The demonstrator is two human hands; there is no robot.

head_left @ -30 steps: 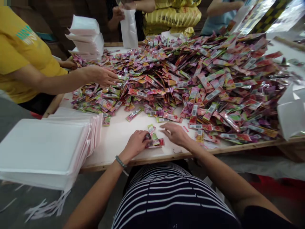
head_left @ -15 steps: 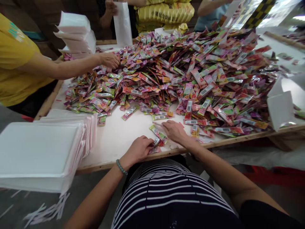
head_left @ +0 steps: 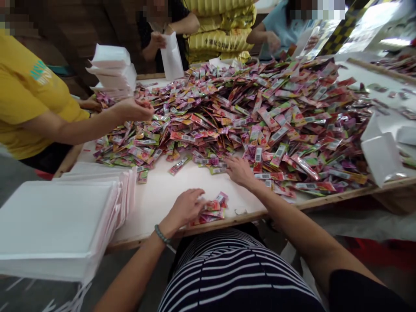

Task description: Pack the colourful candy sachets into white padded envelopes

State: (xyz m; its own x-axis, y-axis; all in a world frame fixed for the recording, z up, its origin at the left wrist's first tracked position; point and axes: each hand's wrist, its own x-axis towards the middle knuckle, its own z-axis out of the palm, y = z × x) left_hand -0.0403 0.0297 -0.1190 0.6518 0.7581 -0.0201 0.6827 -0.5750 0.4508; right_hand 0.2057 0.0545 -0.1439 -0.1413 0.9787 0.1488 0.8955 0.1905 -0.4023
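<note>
My left hand, a beaded bracelet on its wrist, is open beside a small pile of printed sachets at the table's near edge. Its fingers are curved but apart; whether they touch the sachets I cannot tell. Farther forward, my right hand is open too, fingers stretched out at the near fringe of a large heap of sachets. Its fingertips reach loose sachets there, and some are hidden under the hand. The sachets are slim, shiny packets in pink, green, purple and orange, several with barcodes.
White padded envelopes are stacked at the left edge, with another envelope stack farther back. An open white envelope stands at right. A co-worker in a yellow shirt reaches in from the left; other people work across the table.
My right hand has moved forward from the small pile to the heap's edge. My left hand has loosened beside the pile. The yellow-sleeved co-worker's hand has pulled back from the heap.
</note>
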